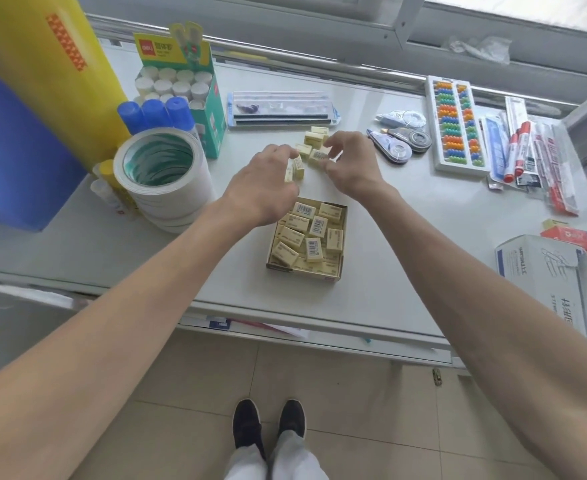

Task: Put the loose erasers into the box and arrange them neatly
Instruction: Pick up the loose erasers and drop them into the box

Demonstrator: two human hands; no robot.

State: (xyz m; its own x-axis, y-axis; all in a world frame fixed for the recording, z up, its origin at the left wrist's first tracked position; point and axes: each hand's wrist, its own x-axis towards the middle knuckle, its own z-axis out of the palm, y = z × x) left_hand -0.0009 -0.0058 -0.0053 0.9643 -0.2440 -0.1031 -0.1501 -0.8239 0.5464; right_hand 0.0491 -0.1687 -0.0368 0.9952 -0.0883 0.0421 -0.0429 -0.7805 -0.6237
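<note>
From the head view, the loose erasers point(314, 138) lie in a small heap on the table point(406, 237), just beyond the box point(299, 270) and well short of the ruler pack behind them. The left hand point(261, 188) reaches over the box's far corner, its fingers curled round a few loose erasers at the heap's near left side. The right hand point(351, 164) has thumb and fingertips closed on one loose eraser with a barcode facing up, at the heap's right side. Both hands are beside the heap and apart from each other.

The boxed erasers point(307, 233) lie jumbled, tilted and overlapping on top of a flatter layer, so the neat part of the task looks far from done.

To do this step well, each hand should likely gather only as many pieces as it can hold square, lift clear, and set them down flat in the box rather than drop them. Straightening the tilted ones first would probably free room; dropping more on top risks spills over the low rim.
</note>
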